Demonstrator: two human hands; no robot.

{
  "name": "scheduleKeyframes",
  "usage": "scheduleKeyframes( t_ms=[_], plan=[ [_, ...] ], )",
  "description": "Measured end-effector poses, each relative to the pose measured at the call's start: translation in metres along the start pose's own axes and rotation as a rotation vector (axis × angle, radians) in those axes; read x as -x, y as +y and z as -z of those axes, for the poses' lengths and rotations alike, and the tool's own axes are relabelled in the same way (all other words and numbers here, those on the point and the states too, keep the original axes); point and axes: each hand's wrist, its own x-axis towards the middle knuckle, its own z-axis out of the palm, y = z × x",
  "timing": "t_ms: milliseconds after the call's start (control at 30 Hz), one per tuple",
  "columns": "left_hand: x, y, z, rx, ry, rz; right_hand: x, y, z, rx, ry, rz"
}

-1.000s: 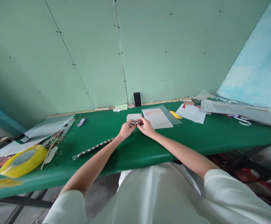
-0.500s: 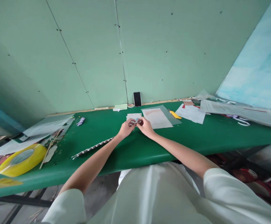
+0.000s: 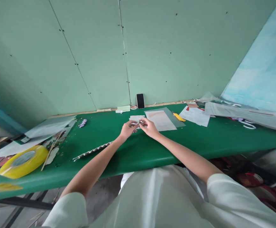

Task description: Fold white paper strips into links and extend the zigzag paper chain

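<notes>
My left hand (image 3: 128,129) and my right hand (image 3: 149,127) meet over the middle of the green table (image 3: 100,133). The fingers of both are pinched together around something small and light, too tiny and too covered by fingertips to name. Just behind the fingers lies a small white paper (image 3: 137,117). A larger pale sheet (image 3: 163,120) rests on a translucent sheet beside my right hand. Under my left forearm, a braided black-and-white strip (image 3: 92,151) lies slanting across the table.
A phone (image 3: 140,101) leans against the green wall. On the left are a big yellow tape roll (image 3: 23,161), thin sticks (image 3: 49,153) and a purple hair clip-like piece (image 3: 82,123). On the right lie a yellow cutter-like tool (image 3: 179,117), papers (image 3: 195,115) and plastic sheeting (image 3: 242,111).
Both hands stay together at the same spot. Their fingers have shifted slightly around the small thing, with the left fingertips a little lower. The view has moved a touch.
</notes>
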Motion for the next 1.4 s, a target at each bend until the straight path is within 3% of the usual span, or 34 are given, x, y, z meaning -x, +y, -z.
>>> scheduleKeyframes(
  t_ms=[300,533,800,1400],
  plan=[
    [-0.002,0.011,0.003,0.314,0.085,0.053,0.0,-0.004,0.011,-0.05,0.021,0.121],
    [0.003,0.019,0.0,0.474,0.039,0.011,0.003,-0.007,0.008,0.063,0.06,0.488],
    [0.005,0.018,-0.003,0.481,-0.005,-0.074,0.007,-0.005,0.008,0.248,0.082,0.696],
    [0.002,0.009,-0.001,0.337,0.017,-0.229,0.008,-0.005,0.009,0.371,0.094,0.688]
  ],
)
